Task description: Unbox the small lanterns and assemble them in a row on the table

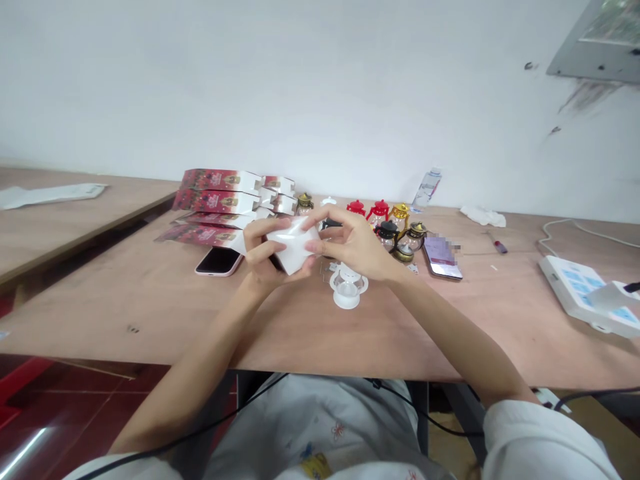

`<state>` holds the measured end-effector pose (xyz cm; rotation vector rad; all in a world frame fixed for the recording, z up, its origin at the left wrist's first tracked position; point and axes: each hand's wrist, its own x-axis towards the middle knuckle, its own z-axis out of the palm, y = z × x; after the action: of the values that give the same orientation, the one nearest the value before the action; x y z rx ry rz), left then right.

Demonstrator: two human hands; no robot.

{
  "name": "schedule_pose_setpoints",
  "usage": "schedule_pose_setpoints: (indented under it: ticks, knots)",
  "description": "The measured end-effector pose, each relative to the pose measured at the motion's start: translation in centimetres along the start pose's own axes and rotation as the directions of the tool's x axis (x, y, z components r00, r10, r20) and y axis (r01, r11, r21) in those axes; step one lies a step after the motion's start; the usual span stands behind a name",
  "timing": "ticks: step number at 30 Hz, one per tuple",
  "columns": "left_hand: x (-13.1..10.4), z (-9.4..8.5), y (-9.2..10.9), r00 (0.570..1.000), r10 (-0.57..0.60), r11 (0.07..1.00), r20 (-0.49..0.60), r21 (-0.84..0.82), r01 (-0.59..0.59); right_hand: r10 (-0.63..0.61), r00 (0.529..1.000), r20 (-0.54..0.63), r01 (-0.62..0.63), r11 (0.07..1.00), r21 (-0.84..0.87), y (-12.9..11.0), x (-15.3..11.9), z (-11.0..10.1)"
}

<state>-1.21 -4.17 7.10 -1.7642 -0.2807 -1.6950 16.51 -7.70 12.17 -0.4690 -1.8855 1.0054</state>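
Above the middle of the table I hold a small carton (pixel 293 247) in both hands, a white end turned toward me. My left hand (pixel 263 253) is wrapped round its left side and underside. The fingers and thumb of my right hand (pixel 350 243) press on its right edge and top. Just below my right hand a white miniature lantern (pixel 349 288) stands on the table. Behind the hands are several more small lanterns, among them a red lantern (pixel 379 212), a gold lantern (pixel 399 217), a black lantern (pixel 387 235) and a bronze lantern (pixel 410 241), some partly hidden.
Several red printed cartons (pixel 215 200) lie at the left, near a phone (pixel 219 261). Right of the lanterns are another phone (pixel 443 257), a clear bottle (pixel 427 187), crumpled tissue (pixel 483 216) and a white power strip (pixel 575 287). The wooden table (pixel 300 340) meets a wall.
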Motion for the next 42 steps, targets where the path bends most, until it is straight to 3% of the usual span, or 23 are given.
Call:
schedule_pose_setpoints:
  ticks: [10, 14, 18, 24, 27, 31, 35, 42]
  knots:
    - [-0.6, 0.0, 0.1, 0.997, -0.072, 0.997, 0.015, -0.028, 0.072, 0.042, 0.998, -0.043, -0.042, 0.999, 0.014, 0.0, -0.2, 0.2]
    - [-0.9, -0.1, 0.2, 0.987, -0.147, 0.986, 0.061, 0.083, 0.142, 0.082, 0.995, -0.051, -0.081, 0.996, 0.026, 0.1, -0.3, 0.3]
    - [-0.9, -0.2, 0.2, 0.992, -0.114, 0.990, 0.052, 0.086, 0.110, 0.114, 0.991, -0.067, -0.111, 0.993, 0.048, 0.2, -0.3, 0.5]
    - [-0.5, 0.0, 0.2, 0.998, -0.063, 0.994, 0.018, -0.086, 0.064, 0.128, 0.990, -0.051, -0.128, 0.992, 0.003, 0.4, -0.4, 0.5]
    - [-0.6, 0.0, 0.2, 0.999, -0.035, 0.998, 0.031, -0.046, 0.037, 0.123, 0.990, -0.065, -0.126, 0.991, -0.034, 0.4, -0.3, 0.4]
    - [-1.1, -0.1, 0.1, 0.987, -0.119, 0.993, 0.107, -0.005, 0.120, 0.107, 0.990, -0.088, -0.113, 0.992, -0.064, 0.6, -0.4, 0.5]
    - [-1.0, 0.0, 0.2, 0.992, -0.107, 0.994, 0.063, -0.001, 0.107, 0.110, 0.991, -0.072, -0.117, 0.989, -0.088, 0.7, -0.4, 0.5]
    - [-1.9, 0.0, -0.1, 0.995, -0.059, 0.998, 0.078, -0.019, 0.060, 0.085, 0.996, -0.041, -0.088, 0.993, -0.074, 0.6, -0.3, -0.2]
